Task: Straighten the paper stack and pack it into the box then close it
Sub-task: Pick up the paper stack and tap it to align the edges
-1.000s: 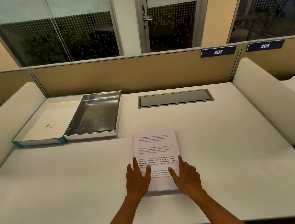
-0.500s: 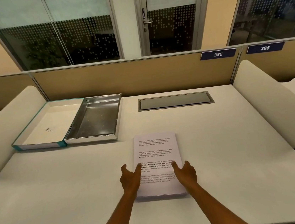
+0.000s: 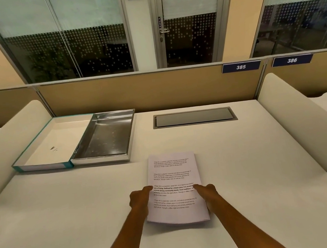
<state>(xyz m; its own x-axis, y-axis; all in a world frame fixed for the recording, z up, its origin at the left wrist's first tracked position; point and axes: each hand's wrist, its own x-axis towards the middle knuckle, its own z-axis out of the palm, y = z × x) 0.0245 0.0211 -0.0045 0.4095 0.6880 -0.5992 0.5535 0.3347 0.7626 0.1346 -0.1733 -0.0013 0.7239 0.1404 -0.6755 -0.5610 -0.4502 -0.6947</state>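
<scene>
A stack of printed white paper (image 3: 173,176) lies on the desk in front of me, its near end lifted slightly off the surface. My left hand (image 3: 140,201) grips the stack's left edge and my right hand (image 3: 209,193) grips its right edge, thumbs on top, fingers tucked under. Far left at the back sits an open box: a silver-lined tray (image 3: 106,139) beside a teal-edged white tray (image 3: 44,146), both with nothing inside. Which one is the lid I cannot tell.
A white desk (image 3: 257,174) is bounded by curved white side dividers (image 3: 302,119) and a tan back partition (image 3: 144,91). A closed cable hatch (image 3: 193,117) is set into the desk behind the paper. Glass walls and a door stand beyond.
My hands slid from lying flat on the paper's near end to its two side edges. The near end of the stack now rises a little off the desk.
</scene>
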